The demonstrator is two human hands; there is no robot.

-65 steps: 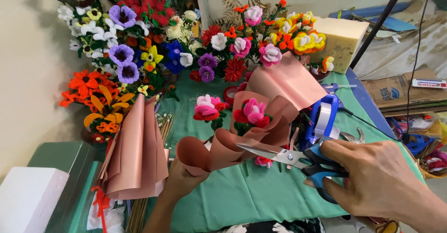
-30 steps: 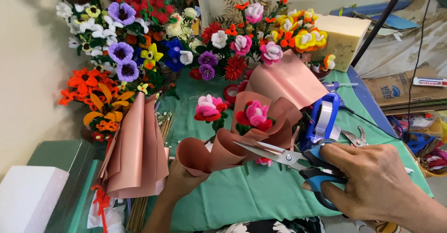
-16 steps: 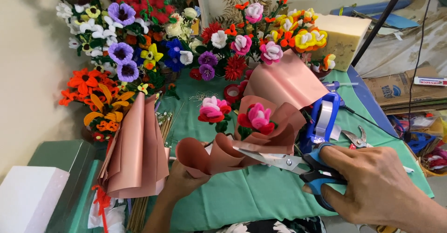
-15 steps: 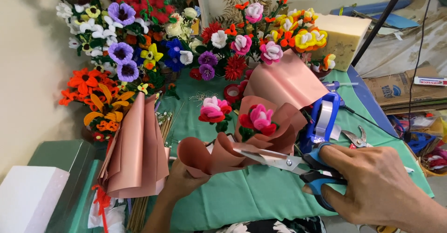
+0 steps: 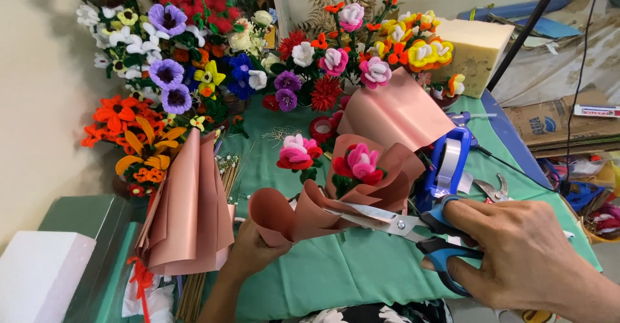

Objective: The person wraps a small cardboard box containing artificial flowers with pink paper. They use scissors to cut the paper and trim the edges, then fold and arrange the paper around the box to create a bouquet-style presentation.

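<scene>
From the head camera, the left hand (image 5: 253,253) has its fingers closed around the base of a small bouquet (image 5: 352,168) wrapped in pink paper (image 5: 303,214), while the right hand (image 5: 516,258) grips blue-handled scissors (image 5: 413,227) whose blades are slightly parted at the paper's lower edge, just ahead of the fingertips. Beyond the fingers stand crowded flowers (image 5: 245,58) and a tape dispenser (image 5: 447,168), a stack of pink sheets (image 5: 187,213) lies left, and bare green tablecloth (image 5: 361,271) shows beneath the hands.
</scene>
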